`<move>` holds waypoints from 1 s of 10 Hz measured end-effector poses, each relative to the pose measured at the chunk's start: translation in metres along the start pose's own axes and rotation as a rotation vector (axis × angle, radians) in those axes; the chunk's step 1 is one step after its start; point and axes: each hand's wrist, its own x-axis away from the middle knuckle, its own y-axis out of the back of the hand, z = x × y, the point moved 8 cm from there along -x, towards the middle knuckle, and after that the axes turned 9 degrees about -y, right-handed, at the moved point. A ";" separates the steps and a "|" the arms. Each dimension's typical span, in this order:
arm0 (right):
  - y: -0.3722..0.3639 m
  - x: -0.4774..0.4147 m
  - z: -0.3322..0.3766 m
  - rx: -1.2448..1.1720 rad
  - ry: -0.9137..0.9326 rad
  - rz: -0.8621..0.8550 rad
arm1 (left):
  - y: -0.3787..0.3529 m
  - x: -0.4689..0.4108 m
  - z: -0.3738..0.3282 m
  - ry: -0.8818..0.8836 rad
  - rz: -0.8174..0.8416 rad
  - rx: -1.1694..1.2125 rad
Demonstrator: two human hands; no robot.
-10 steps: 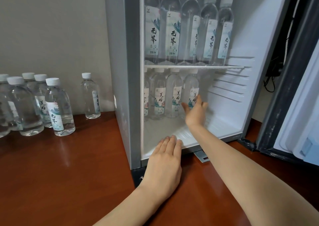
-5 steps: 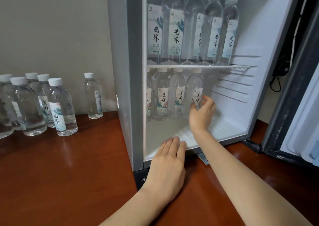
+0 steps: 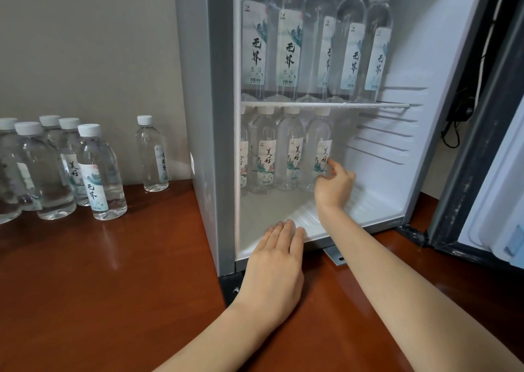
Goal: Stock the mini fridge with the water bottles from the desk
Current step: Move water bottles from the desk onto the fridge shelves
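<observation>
The open mini fridge (image 3: 221, 116) stands on the wooden desk (image 3: 113, 300). Several tall water bottles (image 3: 286, 45) fill its upper wire shelf. Below, a row of shorter bottles (image 3: 265, 156) stands at the back of the floor. My right hand (image 3: 334, 185) reaches inside, thumb and fingers curled around the lower part of the rightmost bottle (image 3: 319, 139). My left hand (image 3: 275, 266) lies flat, palm down, on the fridge's bottom front edge and holds nothing. Several more bottles (image 3: 96, 173) stand on the desk at the left, and one bottle (image 3: 151, 156) stands alone nearer the fridge.
The fridge door (image 3: 482, 144) hangs open at the right, its white inner liner facing in. Black cables (image 3: 459, 116) hang behind the fridge. A grey wall backs the desk. White fridge floor (image 3: 374, 204) shows to the right of the lower bottle row.
My right hand has gone from an open palm in front of the rightmost lower bottle to fingers curled on its right side. The left hand has stayed on the fridge's edge.
</observation>
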 end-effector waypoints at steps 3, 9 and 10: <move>-0.021 0.003 0.005 0.058 0.058 0.176 | 0.000 0.000 0.000 -0.004 -0.017 0.009; -0.050 -0.004 0.000 0.200 0.057 0.352 | -0.001 0.000 0.001 0.002 -0.013 0.014; -0.049 -0.005 -0.001 0.166 0.057 0.340 | 0.000 0.000 0.000 0.003 -0.015 0.018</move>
